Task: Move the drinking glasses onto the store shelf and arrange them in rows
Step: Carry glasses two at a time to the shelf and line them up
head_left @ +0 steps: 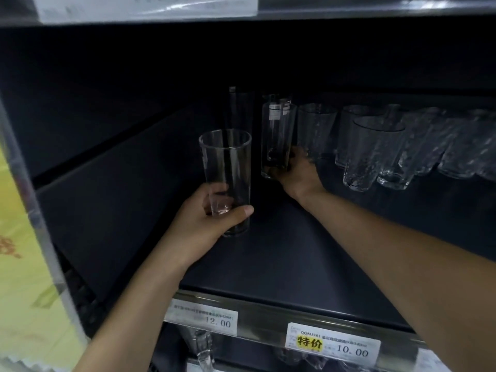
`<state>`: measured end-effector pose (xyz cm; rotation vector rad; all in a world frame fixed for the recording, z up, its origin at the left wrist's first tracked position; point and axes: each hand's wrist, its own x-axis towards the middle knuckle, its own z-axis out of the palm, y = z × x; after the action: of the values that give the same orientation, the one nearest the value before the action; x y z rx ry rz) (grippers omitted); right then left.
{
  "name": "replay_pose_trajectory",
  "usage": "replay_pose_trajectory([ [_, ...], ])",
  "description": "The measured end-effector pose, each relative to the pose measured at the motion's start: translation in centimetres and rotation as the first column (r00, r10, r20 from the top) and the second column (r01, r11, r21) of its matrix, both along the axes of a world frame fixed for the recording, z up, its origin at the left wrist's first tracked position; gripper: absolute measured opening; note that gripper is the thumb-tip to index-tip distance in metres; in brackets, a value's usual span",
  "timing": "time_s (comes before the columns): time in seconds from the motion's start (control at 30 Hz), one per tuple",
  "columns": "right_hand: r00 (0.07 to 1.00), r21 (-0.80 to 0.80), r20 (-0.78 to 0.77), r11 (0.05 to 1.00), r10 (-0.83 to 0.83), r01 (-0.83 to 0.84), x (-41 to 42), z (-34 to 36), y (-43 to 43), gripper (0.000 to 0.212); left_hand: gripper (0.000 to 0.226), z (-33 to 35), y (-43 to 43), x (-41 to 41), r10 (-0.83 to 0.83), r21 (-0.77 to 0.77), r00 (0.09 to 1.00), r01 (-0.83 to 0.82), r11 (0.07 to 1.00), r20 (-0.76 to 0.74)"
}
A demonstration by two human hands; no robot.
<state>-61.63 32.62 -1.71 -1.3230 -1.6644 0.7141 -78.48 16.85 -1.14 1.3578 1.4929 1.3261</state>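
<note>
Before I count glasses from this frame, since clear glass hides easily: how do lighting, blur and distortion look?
Head view: the shelf recess is dim, its back nearly black, so the rear tall glass barely shows; wide-angle distortion leans the textured glasses outward at right; the top label is blurred; the front price tag stays legible.

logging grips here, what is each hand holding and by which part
The left hand grips a tall clear glass round its lower part; the right hand grips a second tall glass at its base.
</note>
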Motion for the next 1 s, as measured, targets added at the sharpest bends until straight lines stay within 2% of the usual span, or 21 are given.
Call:
replay_pose_trajectory([
  [0.37, 0.989, -0.021, 0.146, 0.999, -0.034, 0.038, -0.26, 0.19, 0.09, 0.068, 0.079, -0.06, -0.23, -0.06, -0.007, -0.007, 1.0, 0.007, 1.0, -0.004],
  [1.0, 0.978, -0.052, 0.205, 0.997, -0.047, 0.059, -0.65, 0.36, -0.06, 0.07, 0.076, 0.06, -0.48, 0.07, -0.003, -0.018, 1.0, 0.003, 1.0, -0.003],
])
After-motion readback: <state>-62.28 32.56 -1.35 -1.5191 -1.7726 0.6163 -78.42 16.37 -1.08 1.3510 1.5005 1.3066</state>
